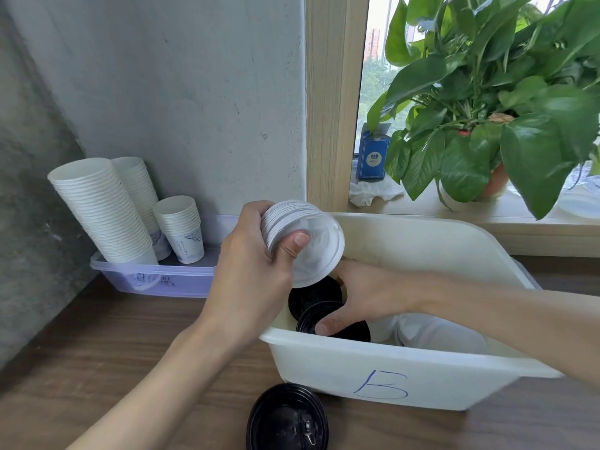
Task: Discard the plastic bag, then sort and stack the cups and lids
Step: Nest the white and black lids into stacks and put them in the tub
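With cups [107, 209] stacked in the tray [156, 280], you're about midway: left grip [253, 261] clasps the white lids [305, 228] over the bin [389, 362], right grip [367, 297] pinches a black lid [311, 315] inside it, with more to sort.

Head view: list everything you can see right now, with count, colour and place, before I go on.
white lids: one stack, white, held above the bin's left corner
bin lids: at least two, black, inside the bin's left end
table lids: one apparent stack, black, on the table before the bin
cup stacks: three, white, standing in the tray
bin: one, white, marked B, on the table
tray: one, pale purple, by the wall
white items: count unclear, white, bin's right part
plant: one, green, windowsill
box: one, blue, windowsill
table: one, brown wood
left hand: grips the white lids
right hand: grips one of the bin lids
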`<act>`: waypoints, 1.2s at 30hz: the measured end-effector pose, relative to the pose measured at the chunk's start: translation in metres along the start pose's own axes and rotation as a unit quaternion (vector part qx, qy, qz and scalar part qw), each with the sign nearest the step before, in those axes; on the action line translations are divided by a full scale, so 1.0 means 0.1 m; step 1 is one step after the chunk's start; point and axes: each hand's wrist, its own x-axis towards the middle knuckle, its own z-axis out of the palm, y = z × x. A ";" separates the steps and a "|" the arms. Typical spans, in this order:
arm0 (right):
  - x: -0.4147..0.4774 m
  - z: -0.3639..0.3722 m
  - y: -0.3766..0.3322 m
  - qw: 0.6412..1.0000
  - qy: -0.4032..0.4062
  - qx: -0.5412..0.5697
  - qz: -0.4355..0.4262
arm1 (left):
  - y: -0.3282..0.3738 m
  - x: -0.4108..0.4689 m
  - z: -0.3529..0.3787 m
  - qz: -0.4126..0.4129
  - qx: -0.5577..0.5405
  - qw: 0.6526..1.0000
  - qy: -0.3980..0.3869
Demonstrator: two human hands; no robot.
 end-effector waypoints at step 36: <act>-0.15 -0.12 -0.16 0.993 -0.071 0.020 0.092 | -0.06 -0.02 0.01 0.003 -0.020 0.995 0.096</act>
